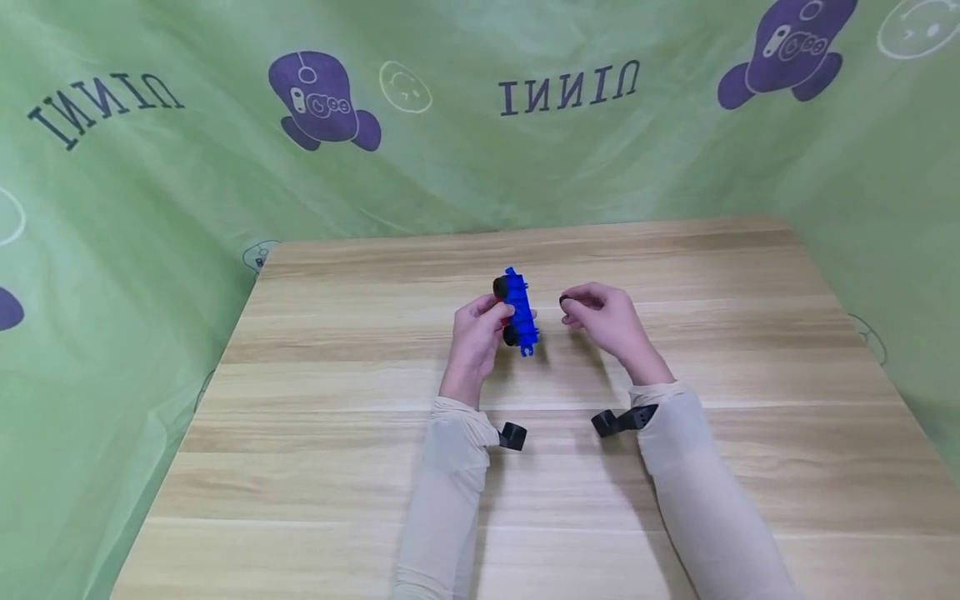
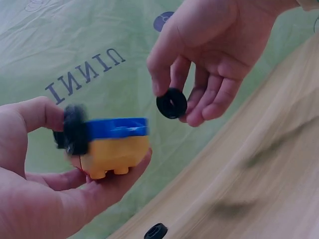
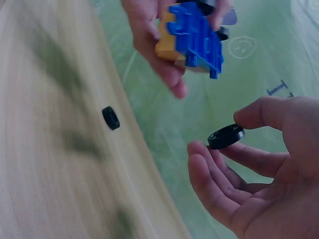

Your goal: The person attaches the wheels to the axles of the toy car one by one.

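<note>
In the head view my left hand (image 1: 471, 342) holds a toy vehicle (image 1: 519, 312) above the table, its blue base turned toward the right hand. Black wheels (image 1: 501, 287) sit along the base's left side. Yellow blocks (image 2: 114, 154) are joined to the blue base in the left wrist view. My right hand (image 1: 609, 323), a short way to the right, pinches a loose black wheel (image 3: 227, 137) between thumb and fingers, apart from the vehicle. Another black wheel (image 3: 111, 118) lies on the table; I cannot make it out in the head view.
The wood-grain table (image 1: 322, 442) extends around both hands. A green printed cloth (image 1: 450, 167) hangs behind it and at both sides. Black wrist-worn devices (image 1: 513, 437) stick out from both sleeves.
</note>
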The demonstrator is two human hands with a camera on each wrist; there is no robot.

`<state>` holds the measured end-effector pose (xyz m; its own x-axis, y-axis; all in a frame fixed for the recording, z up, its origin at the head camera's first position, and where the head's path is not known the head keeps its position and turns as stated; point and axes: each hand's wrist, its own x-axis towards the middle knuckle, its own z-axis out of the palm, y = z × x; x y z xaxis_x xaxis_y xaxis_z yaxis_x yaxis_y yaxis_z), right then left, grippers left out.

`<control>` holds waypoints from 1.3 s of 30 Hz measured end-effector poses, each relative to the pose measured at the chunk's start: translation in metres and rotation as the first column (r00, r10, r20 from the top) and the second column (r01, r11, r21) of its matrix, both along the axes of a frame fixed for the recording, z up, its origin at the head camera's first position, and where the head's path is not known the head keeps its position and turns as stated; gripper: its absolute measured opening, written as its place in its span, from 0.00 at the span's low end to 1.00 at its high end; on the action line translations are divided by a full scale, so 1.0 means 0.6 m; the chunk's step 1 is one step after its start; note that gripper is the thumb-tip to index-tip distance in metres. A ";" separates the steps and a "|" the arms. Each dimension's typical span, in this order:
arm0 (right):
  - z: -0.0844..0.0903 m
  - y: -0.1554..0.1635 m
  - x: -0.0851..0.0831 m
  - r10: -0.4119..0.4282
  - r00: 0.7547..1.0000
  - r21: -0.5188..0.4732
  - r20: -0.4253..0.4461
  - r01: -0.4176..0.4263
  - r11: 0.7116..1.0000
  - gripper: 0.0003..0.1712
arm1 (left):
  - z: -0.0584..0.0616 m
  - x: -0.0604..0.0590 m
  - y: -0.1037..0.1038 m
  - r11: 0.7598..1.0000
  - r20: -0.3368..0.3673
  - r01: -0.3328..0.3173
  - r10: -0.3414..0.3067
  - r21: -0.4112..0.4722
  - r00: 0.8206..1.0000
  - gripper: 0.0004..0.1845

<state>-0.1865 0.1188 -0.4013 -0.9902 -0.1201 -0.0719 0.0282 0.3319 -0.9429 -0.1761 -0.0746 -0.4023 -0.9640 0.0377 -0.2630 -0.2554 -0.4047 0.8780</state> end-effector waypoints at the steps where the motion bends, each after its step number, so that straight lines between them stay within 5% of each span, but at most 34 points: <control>1: 0.001 0.001 0.002 0.005 1.000 -0.044 0.019 -0.004 0.999 0.17 | 0.000 0.000 0.000 1.000 0.000 0.010 -0.010 0.014 1.000 0.23; 7: 0.000 0.004 0.013 0.045 0.992 -0.289 0.117 -0.009 0.957 0.17 | -0.003 0.000 0.006 0.995 0.038 0.039 -0.043 0.090 0.998 0.21; 16: 0.010 0.004 0.028 0.146 0.986 -0.410 0.081 -0.101 0.906 0.19 | -0.011 -0.001 0.025 0.992 0.086 -0.053 0.043 0.113 0.995 0.12; 22: 0.014 0.000 0.031 0.156 0.986 -0.406 0.056 -0.120 0.906 0.12 | -0.015 -0.003 0.029 0.969 0.046 -0.058 0.048 0.242 0.998 0.10; 32: 0.030 -0.002 0.040 0.148 0.989 -0.332 0.013 -0.136 0.934 0.20 | -0.021 -0.004 0.022 0.966 -0.006 0.035 -0.035 0.256 0.999 0.20; 39: 0.039 -0.008 0.048 0.108 0.993 -0.237 -0.039 -0.115 0.965 0.18 | -0.016 -0.006 0.020 0.906 -0.032 0.138 -0.137 0.400 0.990 0.23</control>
